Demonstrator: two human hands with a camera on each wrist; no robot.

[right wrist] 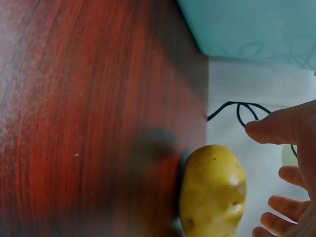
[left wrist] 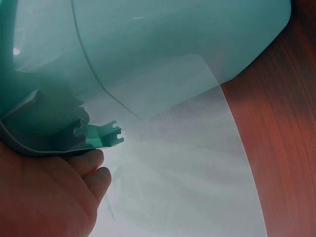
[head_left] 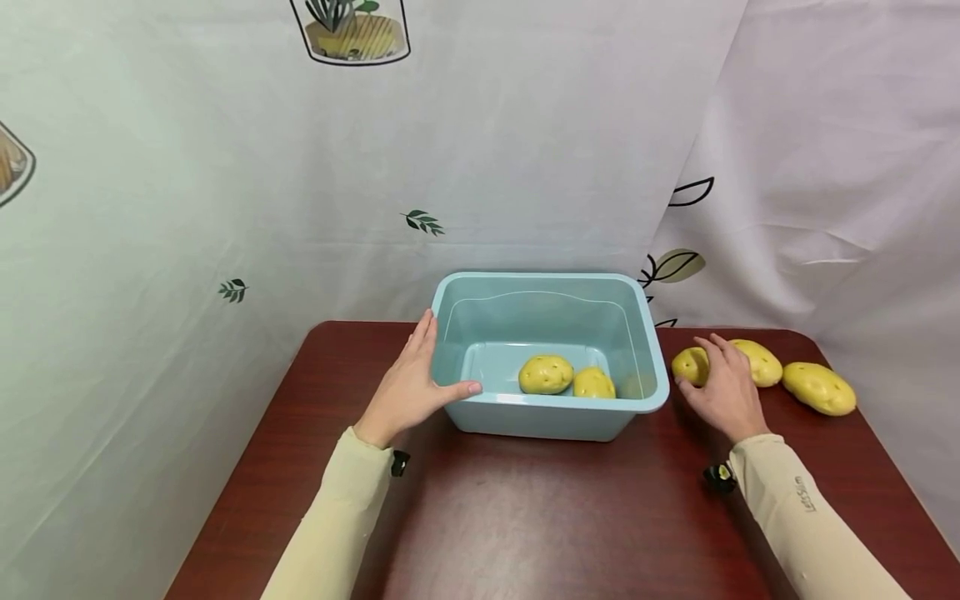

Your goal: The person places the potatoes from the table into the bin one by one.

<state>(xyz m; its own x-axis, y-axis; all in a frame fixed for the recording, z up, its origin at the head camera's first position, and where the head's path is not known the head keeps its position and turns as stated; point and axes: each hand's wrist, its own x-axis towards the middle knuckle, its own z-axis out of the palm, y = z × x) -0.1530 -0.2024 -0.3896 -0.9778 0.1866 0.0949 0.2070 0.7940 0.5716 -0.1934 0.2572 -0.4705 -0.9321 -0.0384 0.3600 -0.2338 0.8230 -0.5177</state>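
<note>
A light blue plastic tub (head_left: 517, 417) stands on the table with two yellow potatoes inside, one potato (head_left: 546, 374) left of the other potato (head_left: 594, 383). My left hand (head_left: 408, 387) rests against the tub's left front corner, fingers extended along the side and thumb over the front rim; the tub's wall (left wrist: 148, 44) fills much of the left wrist view. To the tub's right, my right hand (head_left: 723, 387) is spread above a potato (head_left: 688, 365). The right wrist view shows a gap between the right hand (right wrist: 303, 131) and a potato (right wrist: 212, 192).
Beyond the right hand lie another potato (head_left: 761, 364) and, farther right, a third potato (head_left: 819, 388). The dark red wooden table (head_left: 570, 517) ends at a pale cloth (head_left: 525, 167) printed with plants, hanging behind the tub.
</note>
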